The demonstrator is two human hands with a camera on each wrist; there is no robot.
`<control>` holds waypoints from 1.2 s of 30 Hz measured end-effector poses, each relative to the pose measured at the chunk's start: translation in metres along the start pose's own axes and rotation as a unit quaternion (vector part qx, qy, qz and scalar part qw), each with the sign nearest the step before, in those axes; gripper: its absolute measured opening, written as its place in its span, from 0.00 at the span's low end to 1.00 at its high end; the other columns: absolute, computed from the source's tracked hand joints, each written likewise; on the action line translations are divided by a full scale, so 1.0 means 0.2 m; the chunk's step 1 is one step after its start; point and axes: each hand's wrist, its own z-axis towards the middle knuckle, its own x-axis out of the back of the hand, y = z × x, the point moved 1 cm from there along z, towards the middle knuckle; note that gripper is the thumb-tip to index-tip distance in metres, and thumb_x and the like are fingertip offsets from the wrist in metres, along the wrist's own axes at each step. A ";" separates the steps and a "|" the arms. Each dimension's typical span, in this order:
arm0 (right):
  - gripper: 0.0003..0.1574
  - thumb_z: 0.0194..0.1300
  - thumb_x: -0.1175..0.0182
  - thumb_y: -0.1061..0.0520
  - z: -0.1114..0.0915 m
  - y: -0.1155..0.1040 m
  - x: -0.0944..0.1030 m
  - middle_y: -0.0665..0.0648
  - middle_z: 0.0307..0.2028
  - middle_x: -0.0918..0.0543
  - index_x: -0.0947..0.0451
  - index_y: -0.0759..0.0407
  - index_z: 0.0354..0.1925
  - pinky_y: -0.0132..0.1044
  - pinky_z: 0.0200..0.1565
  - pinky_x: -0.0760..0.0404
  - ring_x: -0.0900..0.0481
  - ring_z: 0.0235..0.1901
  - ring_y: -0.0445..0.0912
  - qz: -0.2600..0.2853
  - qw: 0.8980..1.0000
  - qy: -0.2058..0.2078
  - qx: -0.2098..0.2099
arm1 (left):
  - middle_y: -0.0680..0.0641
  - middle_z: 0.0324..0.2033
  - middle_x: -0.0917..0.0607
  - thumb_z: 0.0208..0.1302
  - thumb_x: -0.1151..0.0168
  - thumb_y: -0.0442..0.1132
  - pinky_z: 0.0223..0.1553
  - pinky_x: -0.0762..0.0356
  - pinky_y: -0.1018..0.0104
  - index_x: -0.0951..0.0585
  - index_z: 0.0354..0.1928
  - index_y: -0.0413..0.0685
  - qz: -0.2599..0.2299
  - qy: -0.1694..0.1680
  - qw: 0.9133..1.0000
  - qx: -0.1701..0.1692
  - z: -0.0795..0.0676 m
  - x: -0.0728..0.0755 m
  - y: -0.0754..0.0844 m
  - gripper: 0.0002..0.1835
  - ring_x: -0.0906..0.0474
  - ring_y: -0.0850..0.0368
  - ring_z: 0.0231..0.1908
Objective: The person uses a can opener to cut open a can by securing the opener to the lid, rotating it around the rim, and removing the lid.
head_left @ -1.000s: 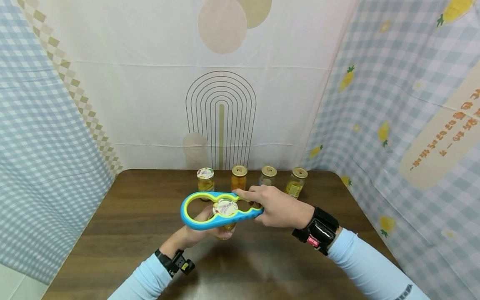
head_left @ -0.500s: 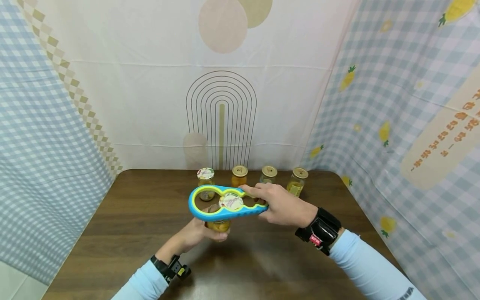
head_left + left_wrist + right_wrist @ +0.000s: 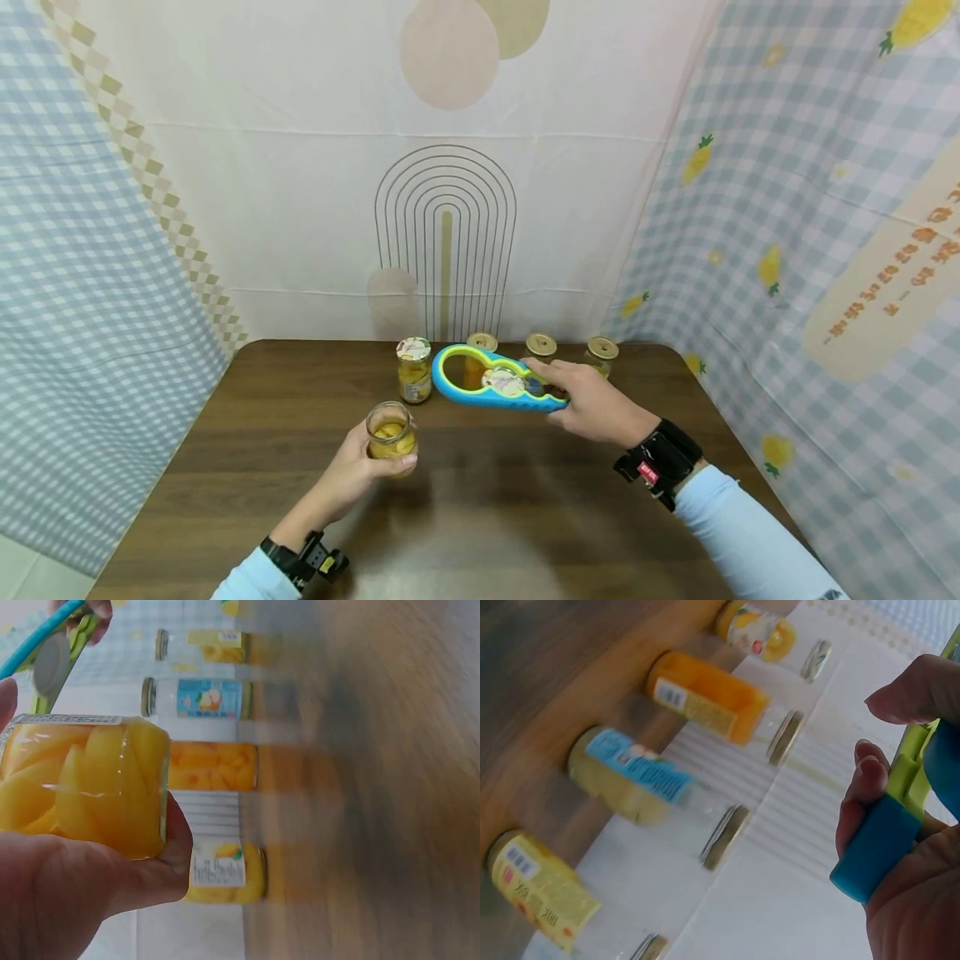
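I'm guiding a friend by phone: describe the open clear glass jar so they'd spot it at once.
Along the far edge of the dark brown wooden table stand four lidded glass jars. Nearer the person, the left hand grips a clear glass jar of yellow fruit pieces. Unlike those four, it has no lid.

The jar (image 3: 390, 447) in the left hand (image 3: 354, 468) looks like smooth, glossy glass, the opener (image 3: 487, 400) in the right hand (image 3: 600, 408) smooth plastic, the worktop (image 3: 262, 450) beneath both softly shiny wood, the hanging (image 3: 300, 225) beyond them matt, creased cloth.
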 end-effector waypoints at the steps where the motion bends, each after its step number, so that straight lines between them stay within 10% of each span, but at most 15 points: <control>1: 0.55 0.59 0.25 0.63 0.00 0.01 0.00 0.58 0.56 0.15 0.34 0.51 0.81 0.33 0.40 0.24 0.22 0.43 0.42 -0.005 1.000 0.004 -0.003 | 0.52 0.55 0.17 0.64 0.25 0.33 0.54 0.16 0.67 0.25 0.65 0.46 0.000 0.008 1.000 0.004 -0.01 0.01 0.00 0.29 0.18 0.63 0.53; 10: 0.55 0.59 0.24 0.62 -0.02 0.07 -0.03 0.59 0.51 0.15 0.35 0.53 0.81 0.35 0.38 0.26 0.26 0.37 0.43 -0.017 1.000 0.010 -0.021 | 0.32 0.63 0.21 0.65 0.24 0.34 0.54 0.17 0.68 0.28 0.68 0.39 0.009 0.074 0.995 0.068 -0.05 0.05 -0.03 0.33 0.18 0.61 0.53; 19: 0.54 0.59 0.25 0.63 -0.03 0.10 -0.09 0.56 0.46 0.15 0.34 0.55 0.80 0.33 0.38 0.25 0.24 0.37 0.41 -0.020 1.000 0.017 -0.009 | 0.41 0.58 0.16 0.66 0.23 0.38 0.52 0.19 0.69 0.27 0.68 0.49 0.077 0.165 0.974 0.132 -0.01 0.12 -0.08 0.32 0.18 0.56 0.53; 36: 0.55 0.60 0.24 0.59 -0.10 0.07 -0.07 0.53 0.47 0.16 0.34 0.51 0.81 0.35 0.41 0.23 0.19 0.43 0.43 -0.034 0.999 0.007 -0.018 | 0.34 0.69 0.24 0.71 0.28 0.42 0.66 0.25 0.48 0.34 0.77 0.45 0.134 0.200 0.957 0.160 0.17 0.31 -0.17 0.38 0.23 0.39 0.65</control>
